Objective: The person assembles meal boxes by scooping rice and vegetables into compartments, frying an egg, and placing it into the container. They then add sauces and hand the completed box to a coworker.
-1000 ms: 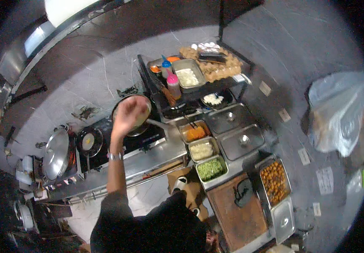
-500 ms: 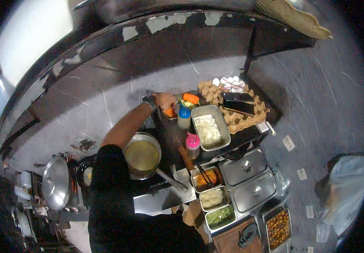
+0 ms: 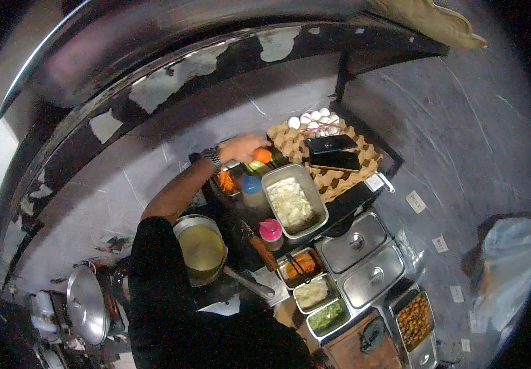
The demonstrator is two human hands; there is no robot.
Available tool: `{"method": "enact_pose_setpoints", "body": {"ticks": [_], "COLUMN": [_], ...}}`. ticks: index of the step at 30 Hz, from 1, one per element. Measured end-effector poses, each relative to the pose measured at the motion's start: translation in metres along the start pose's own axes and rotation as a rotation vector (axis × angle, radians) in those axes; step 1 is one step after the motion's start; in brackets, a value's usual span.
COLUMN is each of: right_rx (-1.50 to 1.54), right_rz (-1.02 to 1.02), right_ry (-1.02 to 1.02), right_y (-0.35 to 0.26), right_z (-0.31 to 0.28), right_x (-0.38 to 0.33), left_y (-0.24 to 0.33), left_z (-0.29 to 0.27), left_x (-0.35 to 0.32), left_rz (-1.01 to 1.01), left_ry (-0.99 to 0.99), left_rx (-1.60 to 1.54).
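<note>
My left hand (image 3: 241, 149), a dark watch on its wrist, reaches over to the far side of the counter. Its fingers are closed over the top of an orange carrot (image 3: 262, 155), which lies beside a pale green vegetable (image 3: 258, 166). Orange pieces (image 3: 227, 182) sit in a tray below the wrist. Close by stand a blue-capped squeeze bottle (image 3: 252, 189) and a steel pan (image 3: 295, 234) of white chopped food. My right hand does not show; my black shirt fills the lower middle.
A pot (image 3: 199, 246) of yellowish liquid stands beside my left arm, its handle (image 3: 248, 284) pointing right. Nearby are a pink-capped bottle (image 3: 270, 232), a wooden-handled tool (image 3: 262, 251) and lidded steel pans (image 3: 373, 277). Two phones (image 3: 332, 145) rest on egg trays (image 3: 333, 181).
My left hand has moved right, from above the orange pieces onto the carrot. The whole view has shifted and turned slightly.
</note>
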State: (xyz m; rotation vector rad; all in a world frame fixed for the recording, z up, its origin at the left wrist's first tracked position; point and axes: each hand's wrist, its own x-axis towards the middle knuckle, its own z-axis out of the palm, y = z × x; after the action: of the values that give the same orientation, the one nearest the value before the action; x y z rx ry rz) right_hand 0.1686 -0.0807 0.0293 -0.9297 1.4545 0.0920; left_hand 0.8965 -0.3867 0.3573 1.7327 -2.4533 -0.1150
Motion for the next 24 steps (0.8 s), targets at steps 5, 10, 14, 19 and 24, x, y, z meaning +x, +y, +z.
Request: {"method": "enact_pose_setpoints", "body": {"ticks": [5,10,14,19,24], "right_rx": [0.008,-0.025,-0.194,-0.668,-0.776], "right_rz": [0.038,0.036,-0.047,-0.375,-1.054], "right_ry": [0.032,0.013,-0.054,-0.152,0.142], "right_y": [0.032,0.064,0.068,0.002,-0.251], "right_z": [0.001,0.000,-0.013,-0.042,0.021], "right_x": [-0.030,-0.061,-0.079,-0.083,-0.140], "left_y": [-0.004,-0.002,0.020,0.113,0.191], "left_z": [0.009,-0.007,-0.053,-0.097,-0.084], "left_x": [0.024,0.003,-0.038,-0.100,-0.182], "left_rz": [-0.024,-0.045,-0.294,-0.366,-0.401], "left_ry": [-0.192,0.084,0.392,0.645,1.130], "left_rx": [-0.057,-0.407,-0.949,-1.549,-1.789]}}
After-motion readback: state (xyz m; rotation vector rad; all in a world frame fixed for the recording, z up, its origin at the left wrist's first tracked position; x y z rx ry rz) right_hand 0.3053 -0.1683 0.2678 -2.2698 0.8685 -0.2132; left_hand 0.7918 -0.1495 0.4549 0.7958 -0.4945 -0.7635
